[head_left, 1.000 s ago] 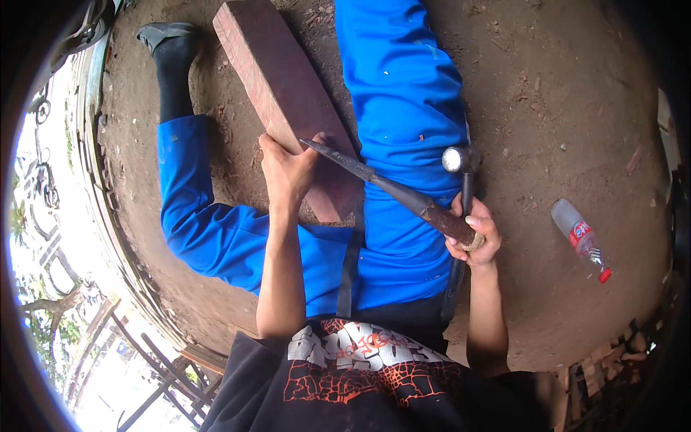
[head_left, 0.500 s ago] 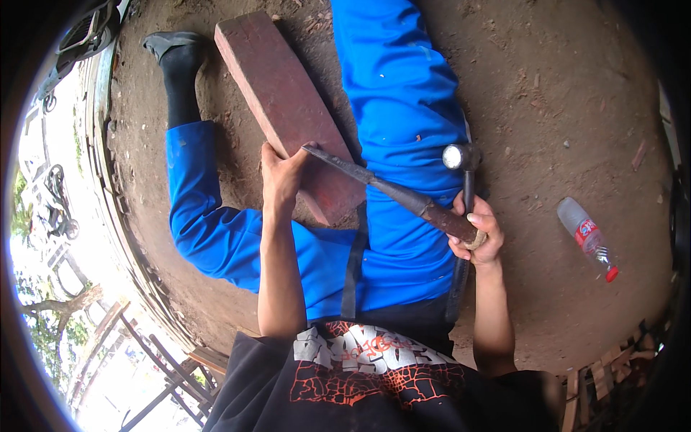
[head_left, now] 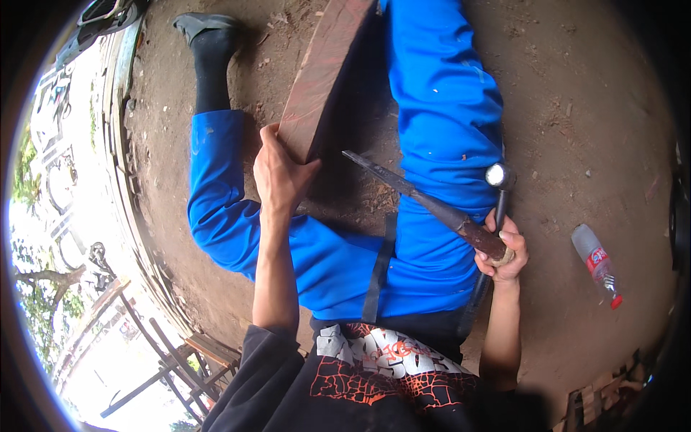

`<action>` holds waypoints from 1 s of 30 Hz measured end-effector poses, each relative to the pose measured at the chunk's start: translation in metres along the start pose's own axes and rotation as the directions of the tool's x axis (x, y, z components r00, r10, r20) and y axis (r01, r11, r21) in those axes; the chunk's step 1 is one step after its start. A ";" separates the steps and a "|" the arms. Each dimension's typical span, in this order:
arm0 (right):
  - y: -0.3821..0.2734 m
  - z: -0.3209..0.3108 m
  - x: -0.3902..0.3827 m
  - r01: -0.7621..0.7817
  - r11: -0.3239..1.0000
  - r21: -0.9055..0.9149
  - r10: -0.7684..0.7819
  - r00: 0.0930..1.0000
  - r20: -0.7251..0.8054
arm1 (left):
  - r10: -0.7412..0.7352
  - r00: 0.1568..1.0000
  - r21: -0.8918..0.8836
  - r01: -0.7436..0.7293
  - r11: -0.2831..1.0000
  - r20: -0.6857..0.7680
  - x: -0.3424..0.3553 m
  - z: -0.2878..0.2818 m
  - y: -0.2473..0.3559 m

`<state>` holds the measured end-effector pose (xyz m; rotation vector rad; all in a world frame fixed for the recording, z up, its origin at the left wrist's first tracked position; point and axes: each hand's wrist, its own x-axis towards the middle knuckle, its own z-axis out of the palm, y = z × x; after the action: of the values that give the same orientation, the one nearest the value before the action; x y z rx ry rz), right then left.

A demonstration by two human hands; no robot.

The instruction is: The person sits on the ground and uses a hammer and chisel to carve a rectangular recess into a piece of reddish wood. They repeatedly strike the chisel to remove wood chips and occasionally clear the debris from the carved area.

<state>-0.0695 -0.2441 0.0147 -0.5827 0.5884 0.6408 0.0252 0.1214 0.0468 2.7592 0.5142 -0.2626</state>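
My left hand (head_left: 277,176) grips the near end of a thick reddish wooden block (head_left: 324,72), its thumb on the right side and its fingers on the left. The block stands tilted between my legs, a narrow face turned up and its right side in dark shadow. Its far end runs out of the picture. In my right hand (head_left: 509,253), over my right thigh, are a chisel (head_left: 432,205) and a hammer (head_left: 498,176) together. The chisel's tapered metal blade points left toward the block without touching it. The hammer's round, shiny head sticks up beyond my fingers.
I sit on bare dirt with my legs in blue trousers (head_left: 446,122) spread. A plastic bottle (head_left: 597,265) with a red cap lies to the right. Wooden pieces (head_left: 597,399) are at the lower right, and a wooden frame (head_left: 180,367) stands at the lower left.
The block has turned from lying with its broad red face up to standing tilted on edge. My left hand has shifted round its near end. The chisel tip is now clear of that hand.
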 end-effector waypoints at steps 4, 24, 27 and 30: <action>-0.002 0.000 0.000 -0.009 1.000 -0.026 0.009 1.000 0.004 | 0.043 0.999 0.073 -0.041 0.997 -0.017 -0.002 0.011 -0.016; -0.008 -0.030 -0.008 -0.013 1.000 -0.008 0.013 1.000 -0.025 | 0.040 0.971 0.077 -0.023 0.997 -0.235 -0.031 0.046 -0.003; -0.008 -0.039 -0.007 -0.035 0.999 0.008 0.034 0.999 0.038 | 0.069 0.963 0.105 -0.043 0.994 -0.259 -0.030 0.051 -0.008; -0.011 -0.046 -0.005 -0.046 0.999 0.009 0.045 0.996 0.080 | 0.117 0.953 0.167 -0.071 0.983 -0.280 -0.030 0.050 -0.010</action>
<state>-0.0799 -0.2836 -0.0100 -0.5326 0.5306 0.7007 -0.0121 0.1034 0.0041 2.9831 0.4467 0.1335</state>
